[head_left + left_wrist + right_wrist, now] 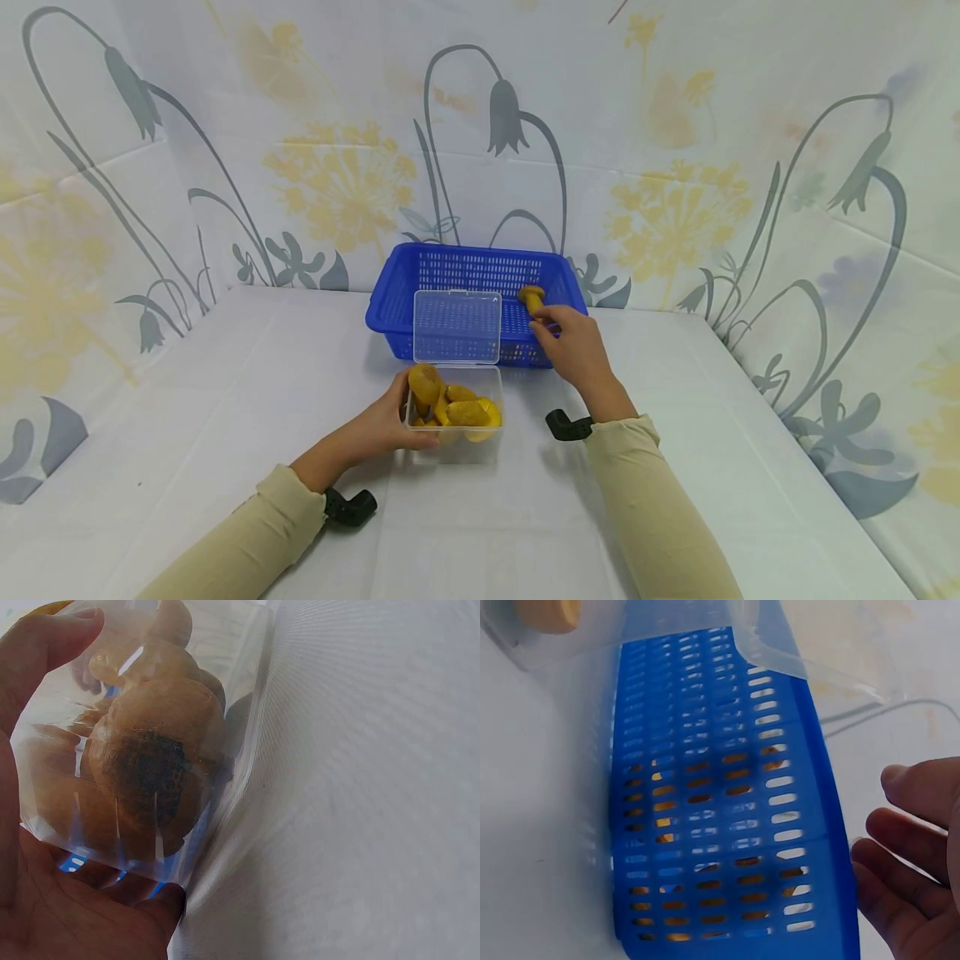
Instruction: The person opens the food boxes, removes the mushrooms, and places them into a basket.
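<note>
My left hand (382,421) grips the left side of a clear plastic box (468,452); its thumb lies along the front, fingers round the far side. Several yellow-brown mushrooms (426,385) are heaped in the box, a few above its rim. In the left wrist view a large brown mushroom (150,720) presses against the clear wall. The hinged lid (457,327) stands raised in front of a blue basket (393,312). Over the basket's right end, my right hand (573,346) pinches the stem of a mushroom (532,293), cap up. That mushroom is hidden in the right wrist view.
Through the slots of the basket wall (705,847), brown and yellow pieces show inside. A white cloth (187,400) covers the table, and a flower-printed cloth (480,125) hangs behind and at both sides. Black wrist mounts (348,507) sit by each sleeve.
</note>
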A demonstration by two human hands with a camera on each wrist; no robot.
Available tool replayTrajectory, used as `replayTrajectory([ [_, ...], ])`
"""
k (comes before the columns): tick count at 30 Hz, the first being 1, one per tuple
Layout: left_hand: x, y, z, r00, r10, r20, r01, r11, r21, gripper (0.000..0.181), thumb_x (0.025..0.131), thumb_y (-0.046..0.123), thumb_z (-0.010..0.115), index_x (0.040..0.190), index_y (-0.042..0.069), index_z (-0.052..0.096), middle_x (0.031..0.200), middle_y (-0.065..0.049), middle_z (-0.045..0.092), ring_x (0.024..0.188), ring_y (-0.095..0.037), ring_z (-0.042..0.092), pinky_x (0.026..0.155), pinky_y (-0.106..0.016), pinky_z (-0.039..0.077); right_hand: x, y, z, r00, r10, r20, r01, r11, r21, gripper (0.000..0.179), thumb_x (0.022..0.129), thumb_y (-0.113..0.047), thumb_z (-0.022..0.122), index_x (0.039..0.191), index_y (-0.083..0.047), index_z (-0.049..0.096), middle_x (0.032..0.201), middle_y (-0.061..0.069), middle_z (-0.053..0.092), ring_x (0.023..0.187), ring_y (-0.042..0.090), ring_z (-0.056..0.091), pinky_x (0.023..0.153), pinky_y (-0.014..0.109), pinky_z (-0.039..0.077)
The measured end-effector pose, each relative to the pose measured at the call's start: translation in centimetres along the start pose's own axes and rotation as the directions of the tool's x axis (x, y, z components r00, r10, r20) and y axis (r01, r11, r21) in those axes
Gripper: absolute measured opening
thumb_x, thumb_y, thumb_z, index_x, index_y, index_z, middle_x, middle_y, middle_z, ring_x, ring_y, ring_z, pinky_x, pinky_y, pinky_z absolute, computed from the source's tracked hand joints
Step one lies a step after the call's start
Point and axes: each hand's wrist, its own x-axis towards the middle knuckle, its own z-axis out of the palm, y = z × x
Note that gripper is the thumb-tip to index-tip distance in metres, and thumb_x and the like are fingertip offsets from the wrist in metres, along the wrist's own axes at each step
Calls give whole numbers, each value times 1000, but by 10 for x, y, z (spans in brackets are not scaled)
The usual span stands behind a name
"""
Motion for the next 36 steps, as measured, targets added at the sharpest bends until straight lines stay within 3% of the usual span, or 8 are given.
replayTrajectory([
  [16, -1, 2, -1, 1000, 21, 1, -21, 1000, -11, 115, 70, 38, 86, 152, 19, 8, 162, -10, 14, 151, -32, 11, 120, -56, 12, -4, -29, -14, 985, -65, 160, 65, 998, 2, 27, 95, -23, 63, 117, -9, 66, 117, 9, 67, 108, 30, 65, 94, 45, 54],
  [26, -1, 2, -1, 1000, 28, 5, -28, 999, -19, 115, 71, 37, 85, 152, 19, 6, 162, -10, 11, 151, -32, 8, 120, -56, 10, -7, -42, -18, 970, -138, 200, 140, 990, 3, 26, 93, -21, 65, 116, -9, 67, 116, 7, 69, 107, 29, 66, 93, 44, 54],
  [36, -1, 2, -1, 1000, 18, 4, -18, 1000, -21, 116, 69, 37, 86, 152, 19, 7, 161, -11, 15, 150, -33, 11, 120, -57, 10, -11, -52, -22, 937, -203, 284, 191, 979, 71, 28, 92, -20, 67, 117, -7, 65, 116, 8, 69, 106, 28, 65, 93, 43, 54],
])
